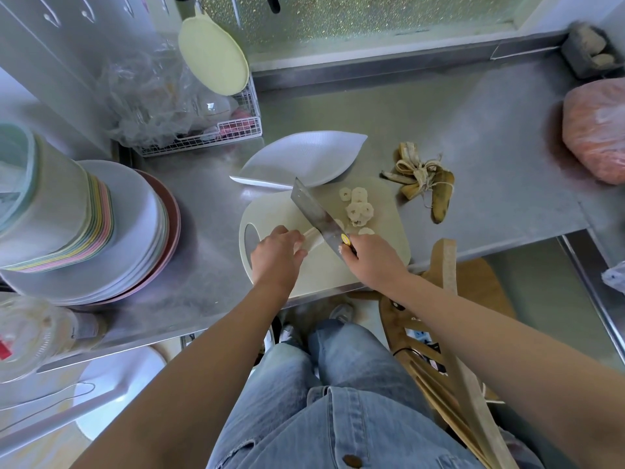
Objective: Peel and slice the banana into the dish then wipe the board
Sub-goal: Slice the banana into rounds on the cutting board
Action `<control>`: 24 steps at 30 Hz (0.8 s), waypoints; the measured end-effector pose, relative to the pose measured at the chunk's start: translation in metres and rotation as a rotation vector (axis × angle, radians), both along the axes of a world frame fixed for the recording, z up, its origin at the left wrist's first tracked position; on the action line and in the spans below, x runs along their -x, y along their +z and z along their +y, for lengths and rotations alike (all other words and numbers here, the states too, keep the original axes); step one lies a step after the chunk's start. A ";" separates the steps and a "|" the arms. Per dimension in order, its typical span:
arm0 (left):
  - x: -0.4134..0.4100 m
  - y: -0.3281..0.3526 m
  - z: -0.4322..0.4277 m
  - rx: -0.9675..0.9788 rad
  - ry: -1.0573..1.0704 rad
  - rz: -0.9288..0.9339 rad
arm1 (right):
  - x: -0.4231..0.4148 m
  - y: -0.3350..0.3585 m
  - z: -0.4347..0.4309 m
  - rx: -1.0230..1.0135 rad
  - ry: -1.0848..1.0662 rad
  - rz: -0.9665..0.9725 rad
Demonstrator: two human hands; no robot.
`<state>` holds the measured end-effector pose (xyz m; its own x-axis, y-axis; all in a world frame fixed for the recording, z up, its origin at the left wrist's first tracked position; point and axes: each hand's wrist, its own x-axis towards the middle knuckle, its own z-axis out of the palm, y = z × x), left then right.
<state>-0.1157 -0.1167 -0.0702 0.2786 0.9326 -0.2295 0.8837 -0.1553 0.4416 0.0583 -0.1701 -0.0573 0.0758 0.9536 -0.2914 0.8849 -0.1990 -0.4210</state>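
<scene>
Steel bench [473,130], slicing step: left hand [275,253] grip holds pale peeled banana stub [313,236], right hand [372,257] grip holds steel cleaver [316,211]; next cut should step toward nine o'clock.

A left hand [277,252] holds a pale peeled banana [313,237] on a cream plastic cutting board [389,213]; the right hand [372,260] grips a broad steel cleaver [318,214] over it, cut round slices [358,206] beside the blade.

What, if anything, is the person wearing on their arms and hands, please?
Nothing shows on either. The left hand and right hand are bare, with no gloves. The left forearm and right forearm are bare to the frame's edge, with no sleeves, watch or bracelet in view. Any rings are too small to tell.
</scene>
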 end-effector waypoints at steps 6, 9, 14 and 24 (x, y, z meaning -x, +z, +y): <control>-0.002 0.001 -0.001 -0.008 0.018 -0.006 | 0.006 -0.015 -0.002 0.057 -0.021 0.001; -0.001 0.000 0.000 -0.002 0.024 -0.015 | 0.005 -0.017 -0.003 0.045 -0.015 -0.004; 0.000 0.000 0.000 0.018 0.026 -0.031 | 0.000 -0.004 -0.001 -0.088 -0.015 0.013; 0.000 0.001 0.001 0.025 0.017 -0.013 | 0.003 0.007 0.004 -0.041 0.033 -0.026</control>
